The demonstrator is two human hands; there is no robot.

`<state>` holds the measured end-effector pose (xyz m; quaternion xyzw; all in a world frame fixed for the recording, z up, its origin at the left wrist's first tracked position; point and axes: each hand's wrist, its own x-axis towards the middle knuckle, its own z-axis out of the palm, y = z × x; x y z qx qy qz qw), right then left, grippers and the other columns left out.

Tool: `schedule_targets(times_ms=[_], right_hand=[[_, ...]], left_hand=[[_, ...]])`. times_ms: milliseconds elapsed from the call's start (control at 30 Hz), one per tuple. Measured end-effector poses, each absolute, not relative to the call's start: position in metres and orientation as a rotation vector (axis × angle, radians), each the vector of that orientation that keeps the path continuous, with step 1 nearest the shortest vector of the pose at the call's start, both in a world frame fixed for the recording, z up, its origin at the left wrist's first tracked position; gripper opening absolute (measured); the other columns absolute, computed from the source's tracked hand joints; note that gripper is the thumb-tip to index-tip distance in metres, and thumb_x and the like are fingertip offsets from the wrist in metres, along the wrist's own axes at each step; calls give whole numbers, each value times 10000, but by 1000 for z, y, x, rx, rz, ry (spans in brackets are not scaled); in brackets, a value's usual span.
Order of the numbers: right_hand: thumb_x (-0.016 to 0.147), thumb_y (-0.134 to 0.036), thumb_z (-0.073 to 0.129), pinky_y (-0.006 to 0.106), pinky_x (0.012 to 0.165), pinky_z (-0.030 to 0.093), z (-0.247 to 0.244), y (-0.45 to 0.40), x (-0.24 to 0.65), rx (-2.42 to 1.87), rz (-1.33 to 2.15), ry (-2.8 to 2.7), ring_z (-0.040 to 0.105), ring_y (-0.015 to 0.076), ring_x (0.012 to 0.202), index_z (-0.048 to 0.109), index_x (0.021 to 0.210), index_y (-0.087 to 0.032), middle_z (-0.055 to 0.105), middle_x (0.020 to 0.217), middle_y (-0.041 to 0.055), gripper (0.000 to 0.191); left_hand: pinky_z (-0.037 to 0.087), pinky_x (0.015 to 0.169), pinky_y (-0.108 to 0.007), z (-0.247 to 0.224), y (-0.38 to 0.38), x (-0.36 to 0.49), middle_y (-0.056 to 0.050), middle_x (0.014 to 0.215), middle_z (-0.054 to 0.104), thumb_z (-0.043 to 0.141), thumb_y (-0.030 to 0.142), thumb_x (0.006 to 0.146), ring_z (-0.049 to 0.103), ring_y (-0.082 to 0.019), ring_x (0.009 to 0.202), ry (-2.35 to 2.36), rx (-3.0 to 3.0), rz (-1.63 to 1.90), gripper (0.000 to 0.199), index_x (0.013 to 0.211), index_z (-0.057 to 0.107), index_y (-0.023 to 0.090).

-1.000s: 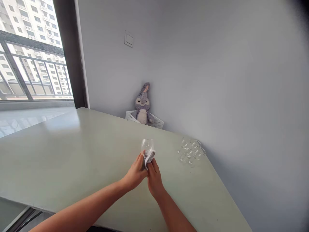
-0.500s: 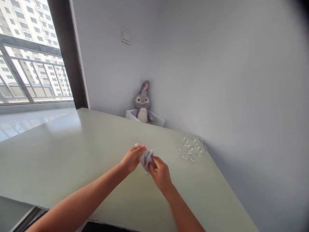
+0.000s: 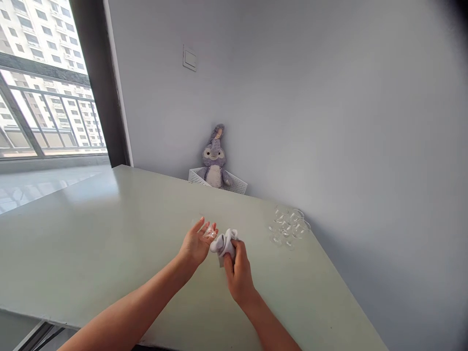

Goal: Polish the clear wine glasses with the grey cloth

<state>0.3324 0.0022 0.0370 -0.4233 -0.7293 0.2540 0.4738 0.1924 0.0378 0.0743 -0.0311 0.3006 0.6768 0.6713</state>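
Observation:
My left hand (image 3: 196,243) is palm up above the pale green table (image 3: 146,219), its fingers loosely curled around a clear glass (image 3: 210,232) that lies across them. Just to the right, my right hand (image 3: 239,269) grips a bunched light grey cloth (image 3: 224,243) between thumb and fingers. The cloth is close beside the glass; whether they touch is hard to tell.
Several clear glasses (image 3: 287,226) stand grouped near the table's right edge by the wall. Behind the far edge, a purple plush rabbit (image 3: 214,161) sits in a white perforated basket (image 3: 237,184). A window is at the left.
My left hand has opened its fingers more, with the palm turned up. The cloth has come away from the glass and is bunched in my right hand, whose fingers point further upward.

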Motion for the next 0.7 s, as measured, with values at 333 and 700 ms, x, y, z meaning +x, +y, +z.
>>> schedule_targets(times_ms=[333, 700], right_hand=[[795, -396, 512, 261, 543, 375, 56, -5, 345, -1295, 233, -2283, 539, 153, 633, 567, 1012, -221, 533, 970, 76, 285], [785, -316, 474, 223, 546, 355, 35, 17, 381, -1475, 294, -1908, 535, 130, 550, 624, 710, -185, 621, 631, 12, 213]], left_hand=[[478, 823, -300, 81, 29, 167, -14, 1010, 527, 630, 234, 728, 591, -163, 943, 838, 449, 1896, 282, 956, 464, 240], [359, 946, -436, 61, -11, 205, -102, 1260, 477, 612, 382, 728, 420, -268, 1178, 1047, 1607, 1240, 729, 1341, 226, 304]])
